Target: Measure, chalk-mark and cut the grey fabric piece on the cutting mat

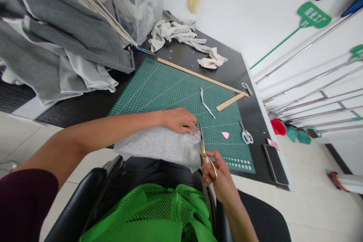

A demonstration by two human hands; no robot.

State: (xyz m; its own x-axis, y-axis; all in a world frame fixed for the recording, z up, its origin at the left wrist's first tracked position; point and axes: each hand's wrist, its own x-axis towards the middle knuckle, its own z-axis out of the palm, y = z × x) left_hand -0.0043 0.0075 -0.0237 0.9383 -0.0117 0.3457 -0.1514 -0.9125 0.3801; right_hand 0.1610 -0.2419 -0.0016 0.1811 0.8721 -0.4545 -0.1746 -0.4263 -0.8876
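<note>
A piece of light grey knit fabric (159, 145) lies over the near edge of the green cutting mat (170, 90) and hangs down toward my lap. My left hand (180, 120) has its fingers curled over the fabric's upper right corner, holding it. In my right hand (217, 172) are gold-handled scissors (202, 147), their blades pointing away from me along the fabric's right edge. Whether the blades are apart is hard to make out. A narrow white strip (207, 103) and a pink chalk piece (225, 135) rest on the mat.
White-handled scissors (247, 136) and a phone (275, 164) lie at the right. Wooden rulers (198, 76) border the mat's far side. Cloth scraps (177, 32) and a clear plastic bin (138, 3) stand behind; grey garments (65, 34) are heaped at left.
</note>
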